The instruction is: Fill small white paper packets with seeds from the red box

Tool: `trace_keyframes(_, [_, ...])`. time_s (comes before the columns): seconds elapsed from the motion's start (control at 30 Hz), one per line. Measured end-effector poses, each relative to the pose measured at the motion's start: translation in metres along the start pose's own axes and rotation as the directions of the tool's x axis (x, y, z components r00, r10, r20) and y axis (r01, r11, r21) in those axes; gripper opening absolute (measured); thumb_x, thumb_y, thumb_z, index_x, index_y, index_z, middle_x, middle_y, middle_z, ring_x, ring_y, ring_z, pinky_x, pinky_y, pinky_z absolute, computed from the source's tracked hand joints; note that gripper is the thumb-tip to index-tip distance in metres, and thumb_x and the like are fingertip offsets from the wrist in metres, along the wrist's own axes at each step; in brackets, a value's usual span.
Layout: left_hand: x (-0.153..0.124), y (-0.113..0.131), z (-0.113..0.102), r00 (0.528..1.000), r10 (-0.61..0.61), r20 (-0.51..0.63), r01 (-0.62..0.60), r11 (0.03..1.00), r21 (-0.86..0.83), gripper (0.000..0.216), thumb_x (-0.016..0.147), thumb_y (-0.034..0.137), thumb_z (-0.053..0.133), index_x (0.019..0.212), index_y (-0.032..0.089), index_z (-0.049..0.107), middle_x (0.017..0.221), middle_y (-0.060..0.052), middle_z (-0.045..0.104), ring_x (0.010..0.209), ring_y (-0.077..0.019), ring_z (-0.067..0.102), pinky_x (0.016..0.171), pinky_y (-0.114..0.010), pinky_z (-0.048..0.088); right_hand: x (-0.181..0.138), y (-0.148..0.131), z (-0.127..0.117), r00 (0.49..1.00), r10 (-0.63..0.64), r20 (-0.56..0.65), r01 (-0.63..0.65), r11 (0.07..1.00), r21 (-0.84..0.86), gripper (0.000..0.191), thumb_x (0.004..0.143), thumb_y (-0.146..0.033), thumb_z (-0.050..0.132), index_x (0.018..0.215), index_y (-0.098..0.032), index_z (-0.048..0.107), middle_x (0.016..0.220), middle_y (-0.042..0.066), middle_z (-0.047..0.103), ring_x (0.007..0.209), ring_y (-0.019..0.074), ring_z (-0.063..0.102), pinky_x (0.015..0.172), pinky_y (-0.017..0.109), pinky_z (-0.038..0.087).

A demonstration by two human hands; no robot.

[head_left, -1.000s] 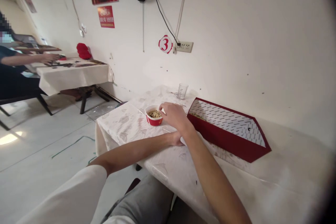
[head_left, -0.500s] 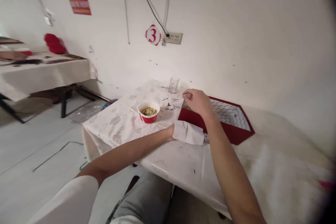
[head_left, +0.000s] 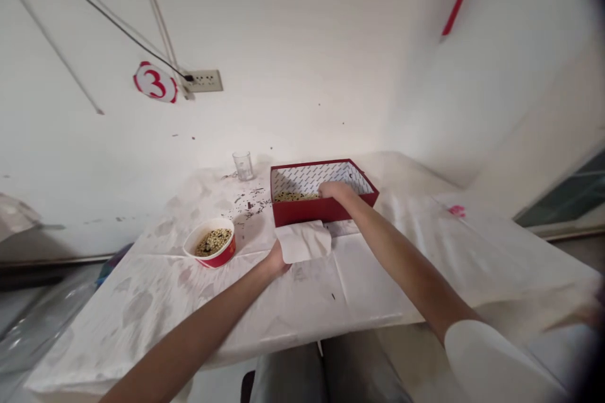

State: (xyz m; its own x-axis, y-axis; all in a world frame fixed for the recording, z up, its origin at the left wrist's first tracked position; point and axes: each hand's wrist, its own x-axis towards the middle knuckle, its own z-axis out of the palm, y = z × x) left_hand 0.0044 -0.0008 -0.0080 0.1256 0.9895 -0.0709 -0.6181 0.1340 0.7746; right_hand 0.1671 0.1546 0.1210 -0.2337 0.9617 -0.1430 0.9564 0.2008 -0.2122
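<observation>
The left hand point(head_left: 278, 259) grips a white sheet point(head_left: 305, 243) at seven o'clock of the red box point(head_left: 314, 210), screening its lower front; the right hand point(head_left: 336, 190) dips inside, its hold unclear. Grains point(head_left: 292, 196) lie toward nine; outside, dark scraps point(head_left: 250, 206) at nine, a bowl point(head_left: 222, 258) at eight, a glass point(head_left: 242, 166) at ten.

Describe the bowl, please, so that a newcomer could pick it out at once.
On the table, find the open red box. The bowl stands to its left, nearer the camera than the glass. Unlike the angular box, it is round; unlike the clear glass, red-sided.
</observation>
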Motion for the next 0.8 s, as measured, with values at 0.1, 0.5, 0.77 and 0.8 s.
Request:
trace_keyframes(0.1, [-0.004,0.006,0.003,0.997,-0.054,-0.049,0.06,0.991,0.124,0.056,0.06,0.02,0.092,0.114,0.02,0.077,0.103,-0.013,0.081,0.113,-0.0352,0.073,0.106,-0.049,0.053,0.0,0.0,-0.001,0.983,-0.008,0.182,0.009,1.0,-0.001,0.009,0.067,-0.015,0.082,0.076,-0.018,0.08,0.082,0.013,0.079,0.084,0.0311,0.077,0.082,0.046,0.059])
trace_keyframes(0.5, [0.005,0.009,-0.007,0.993,-0.117,0.004,0.117,0.991,0.062,0.054,0.067,0.028,0.089,0.119,0.021,0.077,0.116,-0.012,0.08,0.125,-0.0344,0.068,0.111,-0.046,0.052,0.029,0.016,0.013,0.956,-0.279,0.092,0.273,0.959,0.078,0.017,0.081,-0.013,0.07,0.086,-0.025,0.081,0.107,0.004,0.081,0.097,0.0207,0.074,0.084,0.028,0.051])
trace_keyframes(0.77, [0.006,0.008,-0.003,0.997,-0.07,-0.02,0.072,0.995,0.065,0.062,0.068,0.019,0.09,0.127,0.02,0.073,0.122,-0.012,0.078,0.123,-0.0314,0.07,0.114,-0.046,0.049,0.022,0.013,0.009,0.931,-0.366,-0.006,0.365,0.925,0.106,0.012,0.085,-0.013,0.07,0.089,-0.019,0.08,0.1,0.006,0.08,0.089,0.0173,0.071,0.077,0.024,0.049])
trace_keyframes(0.8, [0.006,0.008,-0.004,0.998,-0.063,-0.017,0.064,0.996,0.062,0.061,0.069,0.019,0.09,0.127,0.02,0.073,0.122,-0.012,0.078,0.123,-0.0313,0.07,0.115,-0.046,0.049,0.017,0.01,0.006,0.928,-0.368,-0.054,0.372,0.922,0.107,0.012,0.088,-0.016,0.068,0.092,-0.018,0.079,0.104,0.007,0.079,0.093,0.018,0.07,0.08,0.024,0.049])
